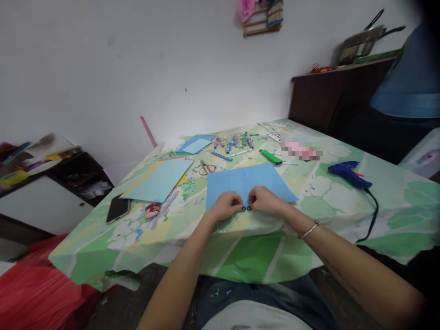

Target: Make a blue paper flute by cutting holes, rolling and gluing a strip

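Observation:
A blue sheet of paper (247, 178) lies on the table in front of me. At its near edge, my left hand (228, 204) is closed in a pinch, thumb and fingertips on the paper. My right hand (264, 200) pinches the same edge just beside it, the two thumbs almost touching. The fingertips partly cover the edge, so any fold there is hard to make out. Left of the sheet are a pair of scissors (206, 168) and a stack of light blue and yellow paper (160, 180). A green utility knife (271, 156) sits beyond its far edge.
A blue glue gun (350, 175) with a black cord rests at the right. Small rolled paper pieces (237, 141) and paper scraps lie toward the back. A phone (118, 208) and a small pink-brown item (152, 210) are at the left. A patterned tablecloth (330, 206) covers the table.

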Tool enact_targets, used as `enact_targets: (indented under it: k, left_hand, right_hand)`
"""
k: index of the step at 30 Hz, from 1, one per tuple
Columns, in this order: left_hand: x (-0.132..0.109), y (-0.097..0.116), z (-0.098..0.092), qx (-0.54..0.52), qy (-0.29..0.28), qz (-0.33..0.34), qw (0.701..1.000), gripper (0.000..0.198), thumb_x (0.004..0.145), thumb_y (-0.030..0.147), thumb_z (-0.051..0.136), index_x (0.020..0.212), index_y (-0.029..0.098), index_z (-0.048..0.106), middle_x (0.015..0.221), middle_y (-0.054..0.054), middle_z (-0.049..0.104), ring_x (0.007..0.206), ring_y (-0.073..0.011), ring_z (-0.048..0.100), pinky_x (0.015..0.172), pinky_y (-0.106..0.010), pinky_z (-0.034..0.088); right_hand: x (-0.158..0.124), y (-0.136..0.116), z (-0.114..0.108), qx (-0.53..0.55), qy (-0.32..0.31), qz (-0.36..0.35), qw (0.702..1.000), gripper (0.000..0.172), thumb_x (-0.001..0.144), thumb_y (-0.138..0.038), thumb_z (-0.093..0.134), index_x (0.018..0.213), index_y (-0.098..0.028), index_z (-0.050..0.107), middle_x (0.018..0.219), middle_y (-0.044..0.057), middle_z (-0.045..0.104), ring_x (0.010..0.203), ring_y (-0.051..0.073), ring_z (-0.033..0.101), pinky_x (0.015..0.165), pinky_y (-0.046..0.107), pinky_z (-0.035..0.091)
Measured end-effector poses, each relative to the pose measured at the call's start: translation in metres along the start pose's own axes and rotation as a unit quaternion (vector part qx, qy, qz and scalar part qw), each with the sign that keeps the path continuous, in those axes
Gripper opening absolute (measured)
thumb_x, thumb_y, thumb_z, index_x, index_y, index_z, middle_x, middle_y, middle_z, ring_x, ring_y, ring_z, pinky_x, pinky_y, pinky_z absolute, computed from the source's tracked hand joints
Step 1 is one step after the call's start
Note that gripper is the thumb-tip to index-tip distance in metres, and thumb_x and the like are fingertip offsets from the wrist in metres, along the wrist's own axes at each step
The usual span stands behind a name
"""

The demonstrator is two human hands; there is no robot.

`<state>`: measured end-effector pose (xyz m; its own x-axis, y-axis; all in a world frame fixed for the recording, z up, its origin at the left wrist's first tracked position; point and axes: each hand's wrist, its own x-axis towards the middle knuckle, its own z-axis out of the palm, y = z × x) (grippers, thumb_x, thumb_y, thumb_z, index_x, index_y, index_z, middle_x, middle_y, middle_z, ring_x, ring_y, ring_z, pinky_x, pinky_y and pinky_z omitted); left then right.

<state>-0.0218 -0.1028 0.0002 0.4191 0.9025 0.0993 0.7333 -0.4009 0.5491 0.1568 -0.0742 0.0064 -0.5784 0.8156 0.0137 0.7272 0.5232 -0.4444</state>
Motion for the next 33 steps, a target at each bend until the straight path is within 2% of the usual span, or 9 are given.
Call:
enact_targets:
  k: [3, 5, 9, 13, 18, 21, 26, 30, 33]
  left_hand:
    - [0.001, 0.002, 0.007, 0.019, 0.005, 0.0, 1.0, 0.008, 0.074, 0.024, 0.058, 0.073, 0.016, 0.061, 0.073, -0.001, 0.055, 0.072, -0.0128, 0.049, 0.066, -0.024, 0.037]
    - [-0.001, 0.001, 0.007, 0.043, 0.012, 0.0, 0.999, 0.009, 0.075, 0.025, 0.058, 0.077, 0.016, 0.058, 0.076, -0.001, 0.055, 0.074, -0.0137, 0.048, 0.068, -0.025, 0.036]
    - [-0.004, -0.002, 0.006, 0.128, 0.015, -0.005, 0.992, 0.016, 0.078, 0.033, 0.056, 0.085, 0.019, 0.055, 0.085, -0.003, 0.054, 0.081, -0.017, 0.046, 0.073, -0.028, 0.034]
    - [-0.007, 0.0, 0.005, 0.191, 0.002, -0.024, 0.981, 0.023, 0.081, 0.042, 0.05, 0.09, 0.021, 0.055, 0.091, -0.004, 0.051, 0.084, -0.0193, 0.044, 0.073, -0.03, 0.033]
    - [-0.01, 0.002, 0.007, 0.209, 0.006, -0.027, 0.977, 0.021, 0.082, 0.039, 0.048, 0.092, 0.022, 0.055, 0.093, -0.004, 0.049, 0.087, -0.0198, 0.044, 0.075, -0.031, 0.032]
    - [-0.01, 0.002, 0.007, 0.212, 0.007, -0.029, 0.977, 0.019, 0.081, 0.038, 0.049, 0.091, 0.022, 0.055, 0.092, -0.005, 0.05, 0.088, -0.0205, 0.045, 0.076, -0.031, 0.033]
    - [-0.001, 0.01, 0.003, 0.196, -0.011, -0.041, 0.98, 0.015, 0.077, 0.033, 0.054, 0.085, 0.021, 0.057, 0.089, -0.005, 0.053, 0.085, -0.0208, 0.047, 0.075, -0.033, 0.034]
    - [0.02, 0.029, 0.015, 0.113, -0.013, 0.007, 0.993, 0.011, 0.071, 0.026, 0.059, 0.08, 0.019, 0.059, 0.086, -0.003, 0.057, 0.084, -0.0183, 0.049, 0.076, -0.031, 0.035]
    - [0.03, 0.04, 0.028, 0.069, -0.016, 0.028, 0.997, 0.006, 0.073, 0.018, 0.054, 0.076, 0.018, 0.059, 0.084, -0.002, 0.06, 0.084, -0.0166, 0.05, 0.078, -0.029, 0.036]
  right_hand:
    - [0.001, 0.004, -0.004, 0.022, -0.025, 0.007, 0.999, 0.012, 0.062, -0.02, 0.063, 0.07, -0.015, 0.07, 0.064, 0.002, 0.067, 0.06, 0.013, 0.057, 0.05, 0.019, 0.034]
    - [0.0, 0.004, -0.003, 0.019, -0.021, 0.02, 0.999, 0.014, 0.064, -0.019, 0.061, 0.073, -0.014, 0.07, 0.068, 0.003, 0.068, 0.063, 0.013, 0.058, 0.052, 0.019, 0.035]
    - [0.002, -0.005, 0.006, -0.019, 0.006, 0.053, 0.998, 0.018, 0.067, -0.015, 0.054, 0.075, -0.011, 0.07, 0.077, 0.011, 0.069, 0.072, 0.018, 0.06, 0.058, 0.023, 0.036]
    - [0.002, -0.012, 0.011, -0.06, 0.03, 0.09, 0.994, 0.019, 0.068, -0.018, 0.055, 0.076, -0.007, 0.068, 0.08, 0.019, 0.067, 0.078, 0.025, 0.06, 0.061, 0.027, 0.038]
    - [-0.014, 0.004, -0.002, -0.062, 0.03, 0.086, 0.994, 0.012, 0.068, -0.023, 0.061, 0.072, -0.015, 0.068, 0.076, 0.01, 0.068, 0.074, 0.02, 0.061, 0.061, 0.024, 0.038]
    - [-0.021, 0.014, -0.006, -0.071, 0.043, 0.087, 0.993, 0.012, 0.07, -0.02, 0.058, 0.072, -0.016, 0.069, 0.078, 0.009, 0.069, 0.075, 0.019, 0.06, 0.063, 0.024, 0.038]
    - [-0.014, 0.014, 0.001, -0.095, 0.068, 0.097, 0.988, 0.016, 0.066, -0.013, 0.054, 0.072, -0.01, 0.068, 0.076, 0.017, 0.067, 0.073, 0.023, 0.06, 0.059, 0.027, 0.036]
    - [-0.02, 0.021, -0.002, -0.083, 0.065, 0.05, 0.993, 0.011, 0.067, -0.015, 0.056, 0.069, -0.014, 0.067, 0.069, 0.01, 0.066, 0.066, 0.018, 0.058, 0.058, 0.024, 0.035]
    - [-0.037, 0.032, -0.007, -0.082, 0.081, 0.006, 0.993, 0.011, 0.07, -0.013, 0.054, 0.072, -0.015, 0.065, 0.075, 0.007, 0.064, 0.074, 0.016, 0.055, 0.066, 0.023, 0.036]
